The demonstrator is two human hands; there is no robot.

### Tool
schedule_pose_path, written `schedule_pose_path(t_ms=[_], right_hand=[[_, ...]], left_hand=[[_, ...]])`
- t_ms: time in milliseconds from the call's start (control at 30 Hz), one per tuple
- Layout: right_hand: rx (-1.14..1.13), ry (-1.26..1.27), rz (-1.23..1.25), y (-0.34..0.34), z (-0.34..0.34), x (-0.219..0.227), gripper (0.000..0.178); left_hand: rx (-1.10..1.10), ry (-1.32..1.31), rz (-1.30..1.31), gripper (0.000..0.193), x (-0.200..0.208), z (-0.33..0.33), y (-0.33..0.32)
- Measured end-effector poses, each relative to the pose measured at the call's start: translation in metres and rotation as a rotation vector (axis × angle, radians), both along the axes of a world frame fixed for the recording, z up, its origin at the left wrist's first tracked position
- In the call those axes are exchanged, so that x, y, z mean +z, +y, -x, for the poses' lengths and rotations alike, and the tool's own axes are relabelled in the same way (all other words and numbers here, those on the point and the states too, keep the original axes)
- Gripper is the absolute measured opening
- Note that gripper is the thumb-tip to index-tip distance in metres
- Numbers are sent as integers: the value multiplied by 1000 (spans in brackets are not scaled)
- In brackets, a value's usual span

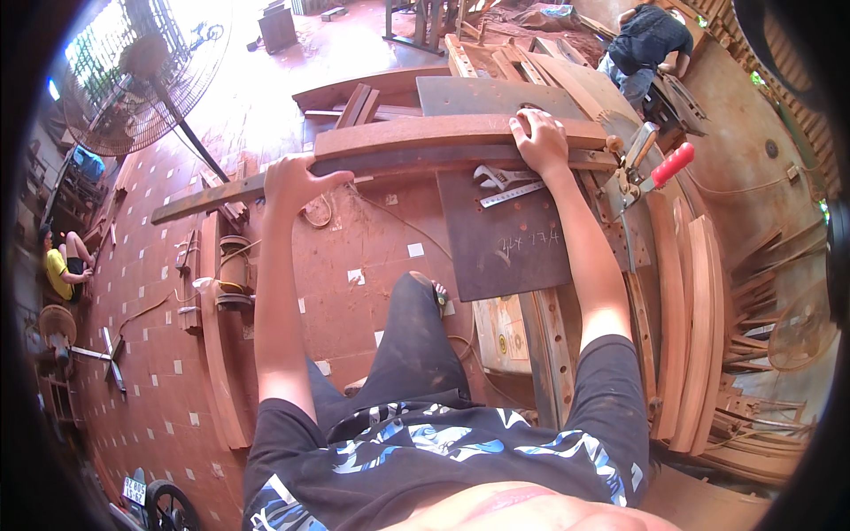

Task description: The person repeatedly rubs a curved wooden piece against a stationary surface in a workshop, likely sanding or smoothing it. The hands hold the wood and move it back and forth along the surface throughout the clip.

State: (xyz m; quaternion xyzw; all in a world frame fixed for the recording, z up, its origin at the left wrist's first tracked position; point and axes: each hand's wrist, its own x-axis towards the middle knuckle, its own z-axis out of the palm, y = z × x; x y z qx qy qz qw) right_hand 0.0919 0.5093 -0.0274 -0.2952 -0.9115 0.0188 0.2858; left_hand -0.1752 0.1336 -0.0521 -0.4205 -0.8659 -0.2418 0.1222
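Long reddish-brown curved wooden plank (390, 150), laid across dark metal desk (505, 239). Left hand (292, 181) closed around its overhanging part. Right hand (540, 142) flat, pressing on top.

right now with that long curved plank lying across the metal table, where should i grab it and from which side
Take the plank from the near side, hands spread apart. It is long and thin, and its left part hangs off the metal table, so that end wants support. The left hand grips the overhanging part; the right hand lies flat on top near the clamp, pressing it down.
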Motion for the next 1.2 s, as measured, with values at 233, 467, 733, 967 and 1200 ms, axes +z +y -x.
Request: schedule_pose_path(t_ms=[233,467,733,967,1200], right_hand=[[9,9,53,-38,-47,10,36],[23,2,70,-59,-76,24,29],[69,34,72,-77,-103,35,15],[84,18,129,-80,-115,36,16],[289,-115,80,-81,-134,47,45]], left_hand=[[14,111,55,84,3,-45,-35],[-1,137,43,84,14,-78,-60],[-39,94,70,81,19,-107,-83],[-44,40,53,82,24,-122,-87],[-44,66,10,81,14,-119,-86]])
